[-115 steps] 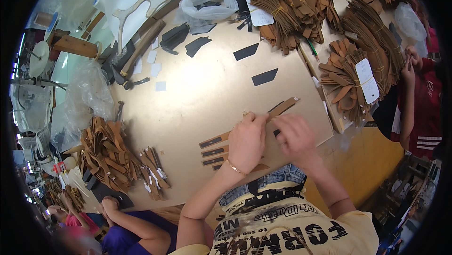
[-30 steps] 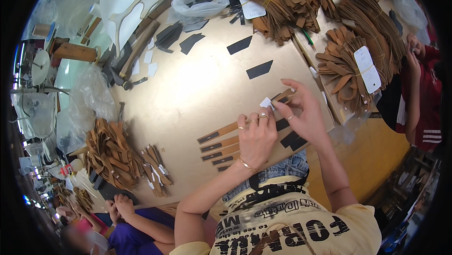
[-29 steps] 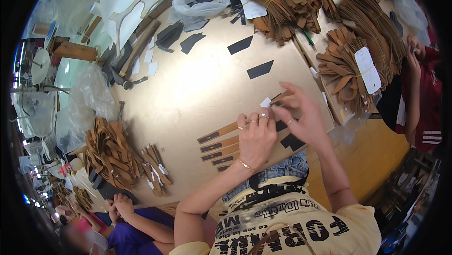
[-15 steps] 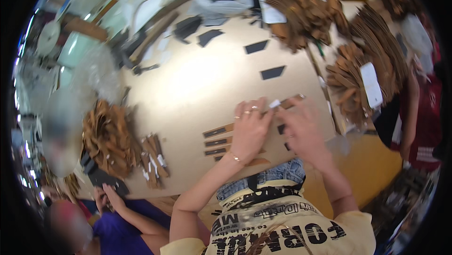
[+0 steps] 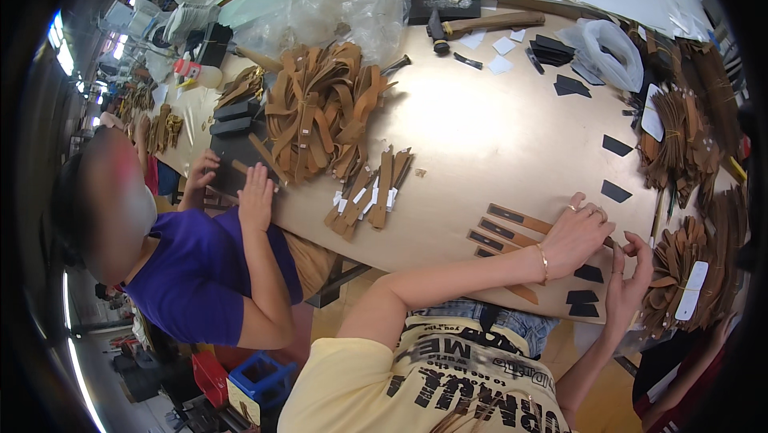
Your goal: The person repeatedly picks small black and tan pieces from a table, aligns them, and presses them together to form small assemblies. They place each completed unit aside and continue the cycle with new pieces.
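Several brown leather straps (image 5: 502, 233), each with a black strip on its end, lie side by side at the table's near right. Over their right ends, my left hand (image 5: 578, 229) is bent with its fingers closed around a brown leather strap (image 5: 610, 242), mostly hidden beneath it. My right hand (image 5: 628, 273) meets it from the right, thumb and fingers curled at the strap's visible end. Below and between the hands lie dark cut pieces (image 5: 582, 303). Two more black pieces (image 5: 616, 191) rest farther up the table.
At the left, a co-worker in purple (image 5: 200, 273) handles a strap on a black board. A heap of brown straps (image 5: 320, 113) and tagged straps (image 5: 384, 189) lie mid-table. A hammer (image 5: 488, 25) lies at the back. Strap bundles (image 5: 680, 273) and a plastic bag (image 5: 612, 53) stand right.
The view has swung left, bringing the co-worker into fuller sight. My right hand has drawn in close beside my left. The strap with the white tag between my hands is mostly hidden now.
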Available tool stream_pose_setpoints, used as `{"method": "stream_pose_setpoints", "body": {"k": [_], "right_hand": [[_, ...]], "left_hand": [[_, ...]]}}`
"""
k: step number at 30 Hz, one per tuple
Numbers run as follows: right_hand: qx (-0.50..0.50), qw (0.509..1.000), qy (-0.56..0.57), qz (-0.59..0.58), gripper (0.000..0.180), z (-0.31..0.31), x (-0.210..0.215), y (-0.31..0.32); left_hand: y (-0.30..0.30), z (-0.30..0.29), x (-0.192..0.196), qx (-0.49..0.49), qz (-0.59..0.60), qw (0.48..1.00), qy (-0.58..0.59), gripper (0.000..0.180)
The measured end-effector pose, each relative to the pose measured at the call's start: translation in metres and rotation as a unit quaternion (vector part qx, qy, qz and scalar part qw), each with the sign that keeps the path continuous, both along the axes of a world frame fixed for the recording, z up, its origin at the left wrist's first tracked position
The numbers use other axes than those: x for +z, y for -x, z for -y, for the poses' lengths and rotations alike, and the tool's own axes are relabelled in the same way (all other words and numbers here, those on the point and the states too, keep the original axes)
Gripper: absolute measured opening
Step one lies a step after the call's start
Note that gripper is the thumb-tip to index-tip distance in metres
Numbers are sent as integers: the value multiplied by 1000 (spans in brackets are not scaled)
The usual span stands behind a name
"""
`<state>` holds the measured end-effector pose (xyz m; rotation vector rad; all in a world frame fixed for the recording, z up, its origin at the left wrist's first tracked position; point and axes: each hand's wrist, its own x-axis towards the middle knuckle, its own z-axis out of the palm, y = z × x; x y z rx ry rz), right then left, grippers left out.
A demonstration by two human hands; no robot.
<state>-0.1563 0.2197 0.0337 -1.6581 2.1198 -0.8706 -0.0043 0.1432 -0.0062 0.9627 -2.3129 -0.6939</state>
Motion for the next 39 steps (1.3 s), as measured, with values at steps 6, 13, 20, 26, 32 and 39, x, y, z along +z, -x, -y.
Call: {"method": "stream_pose_setpoints", "body": {"k": [6,13,20,26,32,39], "right_hand": [[6,993,117,-29,29,4,20,-12],[2,998,35,-51,30,18,30,-17],[35,996,39,-68,23,18,23,-22],[108,993,-14,-47,24,7,17,-32],[54,998,14,-33,19,-14,9,-16],[-93,994,2,-49,20,-42,19,29]], "left_hand": [[-33,26,29,-26,-31,989,-139,14],[-201,22,71,278,-84,927,-237,37],[-233,7,59,427,168,889,5,28],[-137,-2,30,59,146,985,65,26],[-109,6,18,-35,180,971,153,19],[-109,22,28,20,52,998,26,13]]}}
